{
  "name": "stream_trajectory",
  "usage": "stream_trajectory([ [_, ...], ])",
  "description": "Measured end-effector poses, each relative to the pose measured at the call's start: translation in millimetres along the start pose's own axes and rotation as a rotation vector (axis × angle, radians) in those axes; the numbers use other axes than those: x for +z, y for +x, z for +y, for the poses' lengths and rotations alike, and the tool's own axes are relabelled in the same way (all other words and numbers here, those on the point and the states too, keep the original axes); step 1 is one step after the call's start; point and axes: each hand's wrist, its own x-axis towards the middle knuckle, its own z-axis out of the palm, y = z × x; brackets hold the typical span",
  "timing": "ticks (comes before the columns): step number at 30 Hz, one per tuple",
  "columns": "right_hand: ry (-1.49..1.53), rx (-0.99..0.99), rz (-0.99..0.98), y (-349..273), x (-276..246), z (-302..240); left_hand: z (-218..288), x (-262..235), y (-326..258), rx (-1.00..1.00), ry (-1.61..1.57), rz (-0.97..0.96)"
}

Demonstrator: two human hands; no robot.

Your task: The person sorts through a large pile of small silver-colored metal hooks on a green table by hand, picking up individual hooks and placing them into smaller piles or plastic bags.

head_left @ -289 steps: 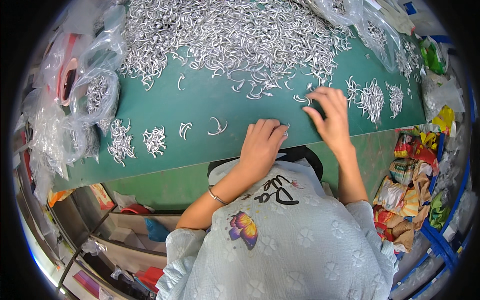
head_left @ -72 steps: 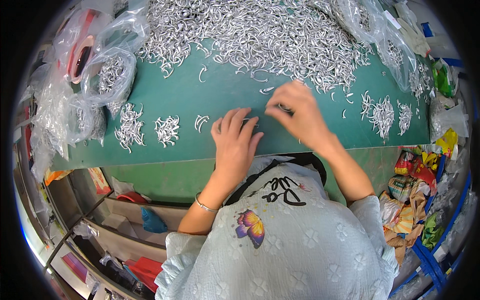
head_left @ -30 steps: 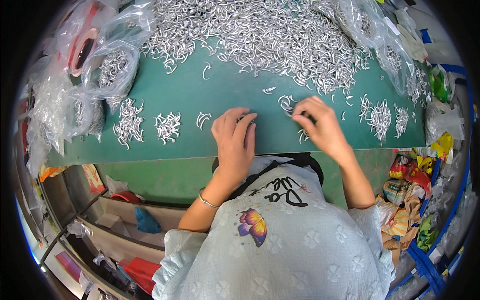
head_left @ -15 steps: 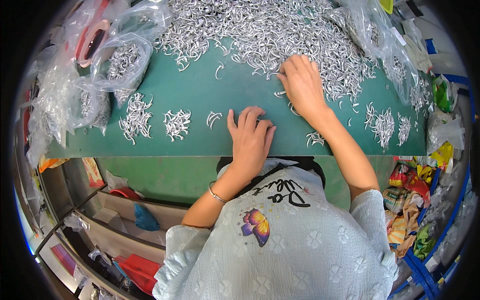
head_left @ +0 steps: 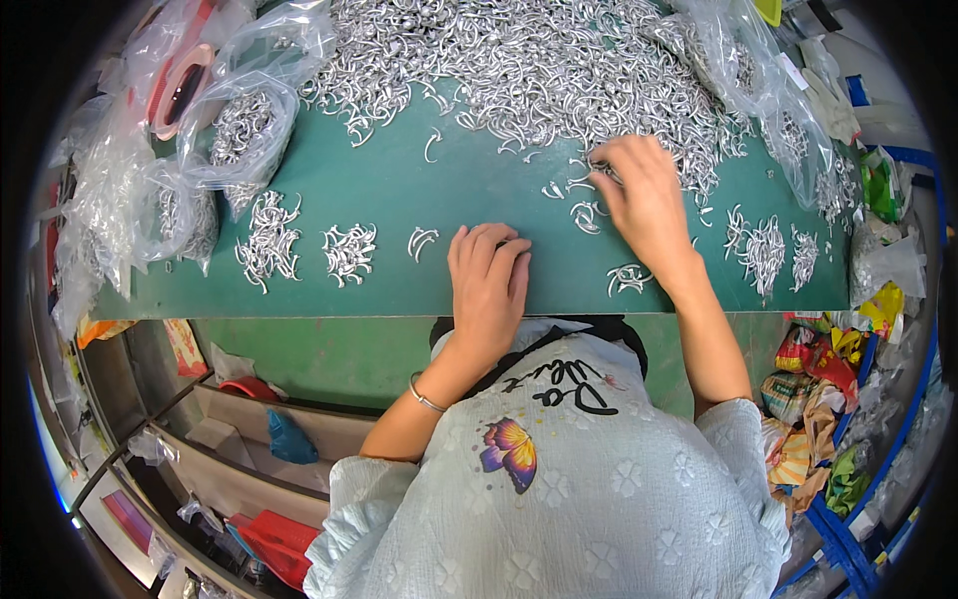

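So, head view: R hand [head_left: 649, 205] is curled over a few silvery curved pcs [head_left: 581, 184] at the near edge of the big pile [head_left: 519, 75], thumb & fingertips slightly apart; can't tell if any pc is pinched. L hand [head_left: 486, 278] is at the green table [head_left: 384, 190], fingers bent & close together; can't tell what's under them. Step in hand looks like picking pcs off the pile's edge, w/ small groups [head_left: 349, 253] lying nearer the front. Next move prob. calls for a light fingertip pinch, since pcs overlap. Writing: dark script [head_left: 577, 389] on pale shirt [head_left: 609, 489], near a butterfly print [head_left: 510, 454]; colourful packets [head_left: 798, 349] far R, print too small to read.
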Motion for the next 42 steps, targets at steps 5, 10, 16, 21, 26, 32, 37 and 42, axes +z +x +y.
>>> stream_trajectory([
  [5,-0.009,-0.006,-0.086,-9.2,3.4,4.1,8.1,0.2,9.1,0.022,0.042,-0.009],
  [10,0.065,0.025,0.048,-21.2,-3.0,18.2,13.0,8.3,28.1,0.041,0.095,-0.078],
  [16,-0.055,-0.025,-0.084,-17.5,4.6,13.0,16.1,27.3,52.4,0.093,0.154,-0.108],
  [21,-0.156,0.003,-0.063,-34.8,-13.7,20.1,25.2,31.7,43.2,0.114,0.097,-0.152],
  [26,-0.107,0.021,-0.054,-43.2,-15.1,21.5,32.6,34.2,45.1,0.124,0.091,-0.180],
  [32,0.072,0.208,-0.083,-66.3,-45.2,30.1,30.7,35.3,40.4,0.128,0.099,-0.163],
  [37,0.120,0.191,-0.038,-68.0,-40.7,23.4,37.5,38.2,38.4,0.146,0.067,-0.201],
  [42,0.089,0.246,-0.285,-74.7,-42.1,15.9,44.3,37.6,36.2,0.152,0.054,-0.197],
])
